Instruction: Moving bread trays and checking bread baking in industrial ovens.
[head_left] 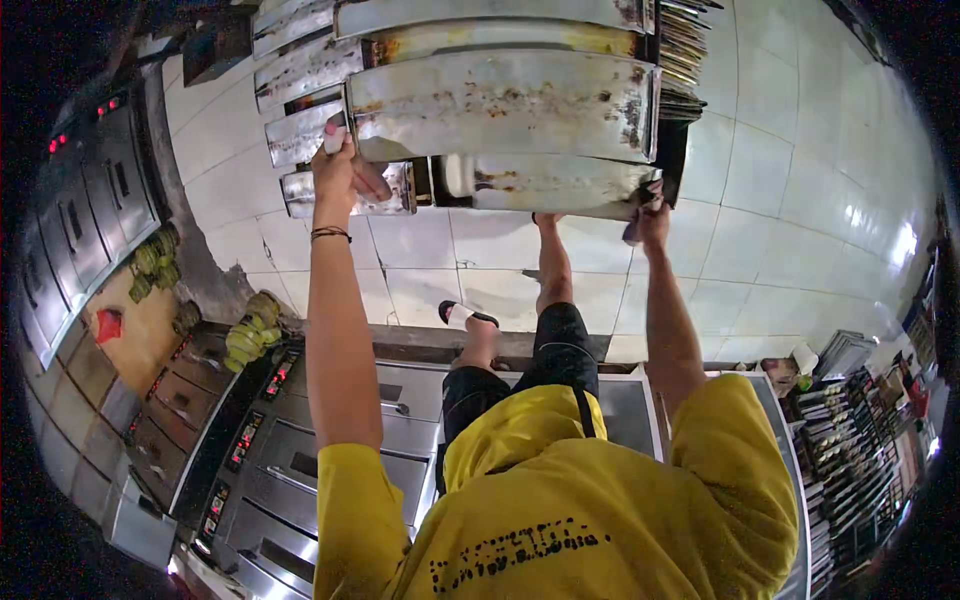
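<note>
1. Two bare hands: the left hand (340, 170) and the right hand (650, 215), each closed on one end of a single metal baking tray (500, 105).
2. At least five worn baking trays show on the rack (672, 150); those behind cannot be counted exactly.
3. One bracelet (330, 234) on the left wrist.
4. One white sandal (462, 314) in plain sight; the other foot is partly hidden by the trays.
5. Three clusters of green fruit (250, 335), too small to count singly.
6. One red cloth (108, 324) on the wooden desk (150, 350).
7. Two oven stacks (300, 460) with drawer-like doors.
</note>
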